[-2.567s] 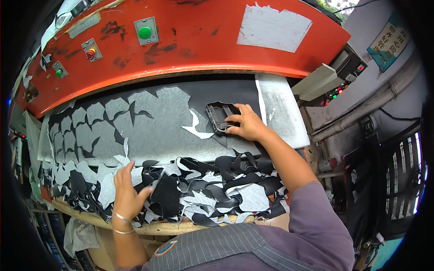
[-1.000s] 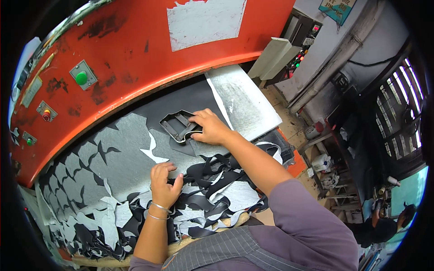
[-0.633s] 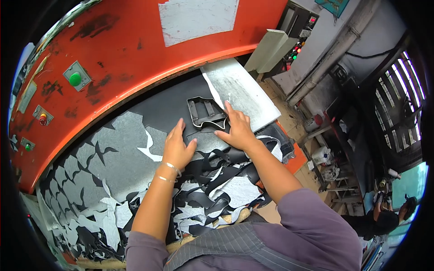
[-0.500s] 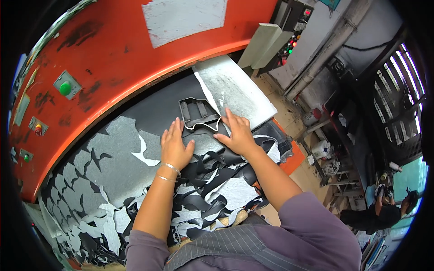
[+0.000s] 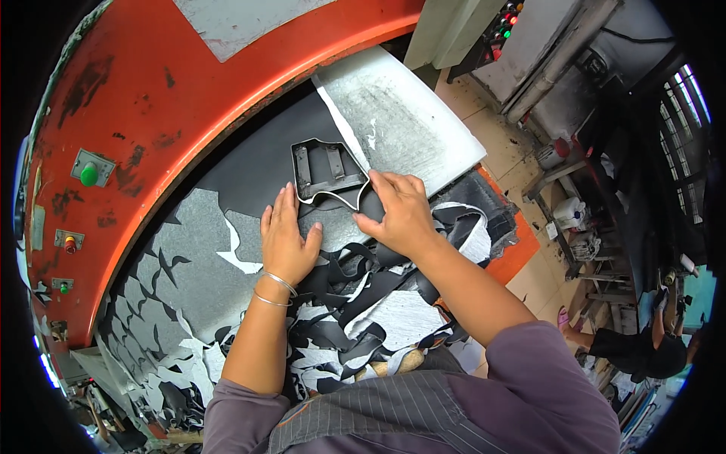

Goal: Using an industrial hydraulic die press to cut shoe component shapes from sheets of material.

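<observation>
A metal cutting die [image 5: 330,184], a thin-walled outline with cross bars inside, rests on a black sheet [image 5: 261,155] with a white edge strip. My left hand [image 5: 289,240], two bangles on its wrist, lies with fingers stretched out beside the die's lower left corner. Against the die's right side, my right hand [image 5: 402,213] has its fingertips at the rim and its thumb spread apart below, near the pointed corner. Both hands are open; neither is wrapped round the die. Grey sheet material [image 5: 200,253] with cut-out gaps spreads to the left.
A red machine body [image 5: 174,98] arches over the far side, with a green push button [image 5: 89,175]. A white board [image 5: 412,106] lies under the sheet's right end. Black and white scraps [image 5: 386,314] pile up near me. Another person [image 5: 643,352] is at the far right.
The whole view has shifted and turned slightly, so the machine sits further up and left. Both hands stay beside the die, which keeps nearly the same place against the white strip.
</observation>
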